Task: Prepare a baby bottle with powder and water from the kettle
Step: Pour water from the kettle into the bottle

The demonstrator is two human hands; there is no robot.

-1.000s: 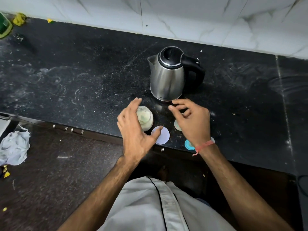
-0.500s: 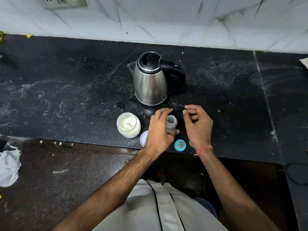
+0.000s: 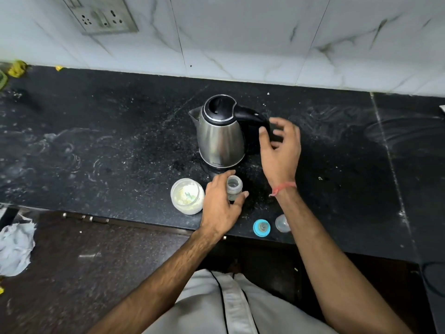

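A small clear baby bottle [image 3: 234,189] stands upright and uncapped on the black counter [image 3: 96,145]. My left hand [image 3: 220,206] grips it from the left, thumb on its right side. Behind it stands a steel kettle [image 3: 220,136] with a black lid and its black handle [image 3: 250,114] pointing right. My right hand [image 3: 280,143] hovers at the handle with fingers spread and loosely curved, holding nothing. An open jar of pale powder [image 3: 187,198] sits left of the bottle.
A blue bottle ring with teat [image 3: 261,227] and a clear cap [image 3: 281,222] lie near the counter's front edge, by my right forearm. A crumpled cloth [image 3: 15,247] lies low at the left. A wall socket [image 3: 103,15] is above.
My right hand has moved from beside the bottle up to the kettle handle. My left hand keeps hold of the bottle.
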